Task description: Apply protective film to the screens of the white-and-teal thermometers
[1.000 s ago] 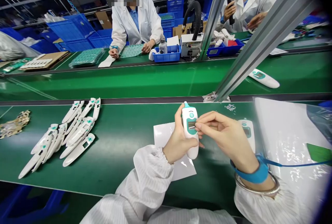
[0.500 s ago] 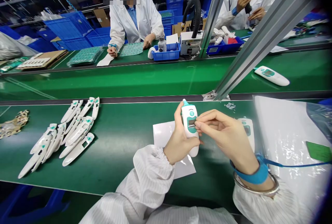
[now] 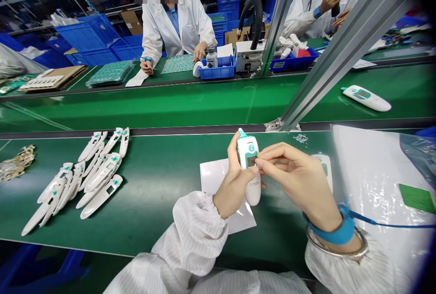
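Note:
My left hand [image 3: 233, 185] is wrapped round a white and teal ear thermometer [image 3: 252, 189], its probe tip pointing away from me. The left thumb lies across the body just below the small dark display [image 3: 251, 161]. At the display's right edge, my right hand [image 3: 289, 171] pinches thumb and forefinger together. A tiny pale bit shows at those fingertips, too small to name. Under the left hand lies a white sheet [image 3: 213, 176]. Another thermometer [image 3: 325, 167] rests on the table, partly hidden behind my right hand.
White casing halves [image 3: 98, 180] lie in a pile at left. Small white bits [image 3: 301, 138] are scattered near the metal post [image 3: 299, 99]. A plastic bag [image 3: 374, 171] covers the right side. On the green belt [image 3: 170, 108] lies another thermometer [image 3: 369, 99]. A co-worker [image 3: 177, 22] sits opposite.
My left thumb has moved up from the thermometer's lower body to beside the display. The thermometer on the belt has shifted right. The co-worker's hand opposite has moved slightly.

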### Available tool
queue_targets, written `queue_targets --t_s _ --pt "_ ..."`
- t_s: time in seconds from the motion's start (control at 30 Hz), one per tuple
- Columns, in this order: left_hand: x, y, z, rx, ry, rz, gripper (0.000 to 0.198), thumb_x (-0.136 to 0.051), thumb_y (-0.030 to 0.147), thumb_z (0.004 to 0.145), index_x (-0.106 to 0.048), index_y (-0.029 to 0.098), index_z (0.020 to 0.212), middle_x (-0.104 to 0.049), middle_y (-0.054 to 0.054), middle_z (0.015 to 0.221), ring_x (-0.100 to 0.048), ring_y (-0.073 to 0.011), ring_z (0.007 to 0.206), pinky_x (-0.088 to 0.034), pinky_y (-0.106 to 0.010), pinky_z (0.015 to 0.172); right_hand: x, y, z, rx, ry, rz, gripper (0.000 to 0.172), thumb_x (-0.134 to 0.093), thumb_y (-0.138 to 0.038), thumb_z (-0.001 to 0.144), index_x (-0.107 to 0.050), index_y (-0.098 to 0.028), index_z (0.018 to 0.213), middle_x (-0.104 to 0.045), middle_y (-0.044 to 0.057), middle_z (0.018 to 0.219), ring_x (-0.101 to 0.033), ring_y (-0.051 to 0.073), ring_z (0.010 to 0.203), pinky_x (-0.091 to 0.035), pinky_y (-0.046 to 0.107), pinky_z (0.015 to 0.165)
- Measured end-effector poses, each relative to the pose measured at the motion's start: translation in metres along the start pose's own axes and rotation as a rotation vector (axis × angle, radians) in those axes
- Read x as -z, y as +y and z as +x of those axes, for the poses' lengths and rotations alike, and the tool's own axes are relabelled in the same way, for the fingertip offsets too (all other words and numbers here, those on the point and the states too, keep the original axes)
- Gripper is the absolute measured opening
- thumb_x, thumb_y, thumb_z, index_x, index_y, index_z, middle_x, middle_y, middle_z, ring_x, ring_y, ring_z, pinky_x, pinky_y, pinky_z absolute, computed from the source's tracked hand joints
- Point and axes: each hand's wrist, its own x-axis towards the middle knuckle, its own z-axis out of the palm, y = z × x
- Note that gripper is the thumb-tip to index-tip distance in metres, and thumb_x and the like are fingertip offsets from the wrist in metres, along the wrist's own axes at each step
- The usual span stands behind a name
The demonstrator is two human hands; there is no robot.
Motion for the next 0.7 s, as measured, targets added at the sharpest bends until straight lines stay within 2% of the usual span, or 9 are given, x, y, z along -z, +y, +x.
queue_targets --t_s 0.1,0.23,0.4,0.5,0.63,0.7 --pt "-0.003 0.002 -0.001 0.008 0.042 0.036 0.072 -0.047 0.024 0.090 -0.006 0.044 0.146 -0.051 -0.003 0.110 -0.058 -0.0176 0.086 -0.055 -0.032 0.068 -0.001 -0.002 0.000 0.016 -0.003 -0.013 0.009 -0.069 -0.024 0.081 -0.065 -0.021 0.073 -0.064 0.003 0.086 -0.066 0.016 0.075 -0.059 0.025 0.057" --pt "-0.005 0.005 -0.002 0.012 0.049 0.045 0.075 -0.045 0.019 0.089 -0.003 0.042 0.147 -0.051 -0.004 0.113 -0.059 -0.0181 0.086 -0.055 -0.034 0.071 -0.001 -0.005 0.000 0.046 -0.007 -0.050 0.008 -0.068 -0.024 0.082 -0.065 -0.021 0.074 -0.064 0.003 0.087 -0.065 0.015 0.072 -0.058 0.024 0.053" --pt "-0.004 0.004 -0.003 0.025 0.028 -0.068 0.079 -0.046 0.013 0.085 -0.006 0.045 0.145 -0.051 -0.003 0.113 -0.061 -0.0163 0.080 -0.057 -0.036 0.069 0.003 -0.011 0.003 0.027 -0.025 -0.078 0.011 -0.066 -0.028 0.083 -0.065 -0.021 0.074 -0.064 0.002 0.086 -0.062 0.012 0.062 -0.054 0.022 0.047" --pt "-0.004 0.003 -0.003 0.002 0.017 -0.128 0.079 -0.047 0.013 0.084 -0.008 0.044 0.145 -0.054 -0.002 0.106 -0.061 -0.0164 0.080 -0.057 -0.037 0.068 0.005 -0.013 0.006 -0.029 -0.038 -0.019 0.016 -0.066 -0.031 0.083 -0.064 -0.020 0.072 -0.062 0.001 0.078 -0.059 0.011 0.057 -0.052 0.021 0.044" --pt "-0.005 0.004 -0.005 -0.014 -0.028 -0.182 0.081 -0.048 0.014 0.084 -0.005 0.043 0.145 -0.057 0.000 0.092 -0.062 -0.0177 0.077 -0.057 -0.037 0.064 0.006 -0.015 0.009 -0.040 -0.038 0.045 0.017 -0.067 -0.033 0.082 -0.064 -0.020 0.070 -0.062 0.002 0.083 -0.056 0.010 0.052 -0.051 0.023 0.042" --pt "-0.006 0.007 -0.006 -0.008 -0.044 -0.204 0.085 -0.050 0.014 0.082 -0.001 0.041 0.146 -0.058 0.000 0.088 -0.061 -0.0181 0.075 -0.057 -0.037 0.062 0.007 -0.014 0.010 -0.042 -0.020 0.026 0.018 -0.066 -0.033 0.082 -0.064 -0.020 0.071 -0.063 0.002 0.084 -0.057 0.010 0.054 -0.052 0.024 0.046"
